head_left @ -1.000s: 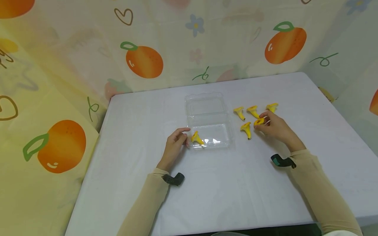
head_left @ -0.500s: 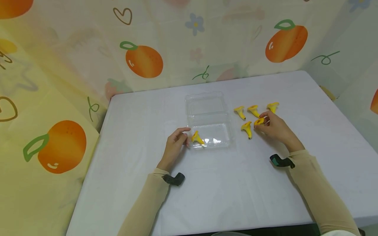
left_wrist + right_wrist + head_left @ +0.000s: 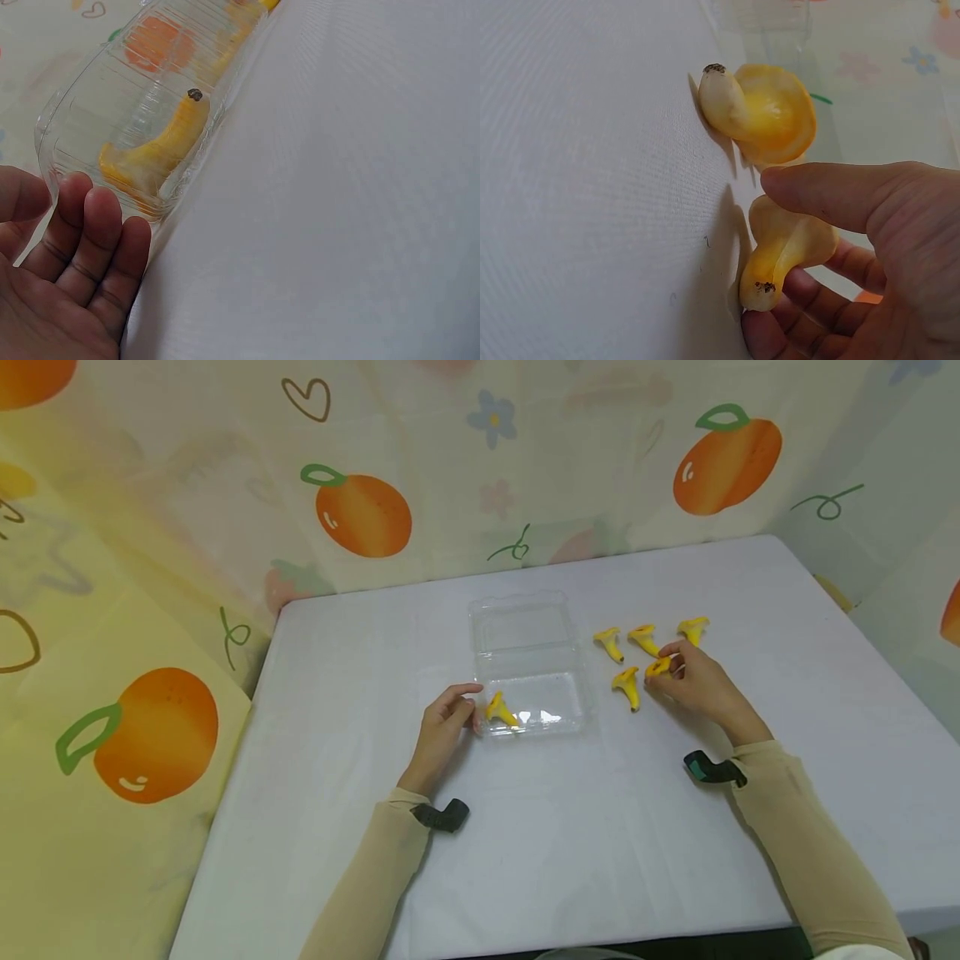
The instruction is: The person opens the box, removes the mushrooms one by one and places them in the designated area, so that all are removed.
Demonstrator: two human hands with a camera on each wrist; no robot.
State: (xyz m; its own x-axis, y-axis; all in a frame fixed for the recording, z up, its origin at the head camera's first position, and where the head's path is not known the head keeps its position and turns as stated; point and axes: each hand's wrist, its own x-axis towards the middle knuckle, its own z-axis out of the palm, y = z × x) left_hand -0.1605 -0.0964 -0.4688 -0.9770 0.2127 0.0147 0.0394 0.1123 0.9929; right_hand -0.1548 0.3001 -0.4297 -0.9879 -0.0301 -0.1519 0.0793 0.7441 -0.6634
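Observation:
My right hand [image 3: 703, 689] pinches a yellow chanterelle mushroom [image 3: 780, 247] low over the cloth. In the right wrist view the thumb lies at its cap, the fingers behind it, and its dark-tipped stem points down. Another chanterelle [image 3: 761, 112] lies just beyond. My left hand [image 3: 441, 727] is at the left side of a clear plastic clamshell box [image 3: 547, 681], whose lid lies back. Its fingertips [image 3: 101, 206] touch the box's outer wall, fairly straight. Inside, near that wall, lies one chanterelle [image 3: 161, 150].
Right of the box, several more chanterelles lie on the white-covered table [image 3: 360, 677], including one [image 3: 608, 643] nearest the lid and one [image 3: 627, 687] closer to the front. A fruit-printed curtain [image 3: 450, 477] hangs behind the table.
Both hands and the mushrooms keep their places. Only the head view has shifted slightly.

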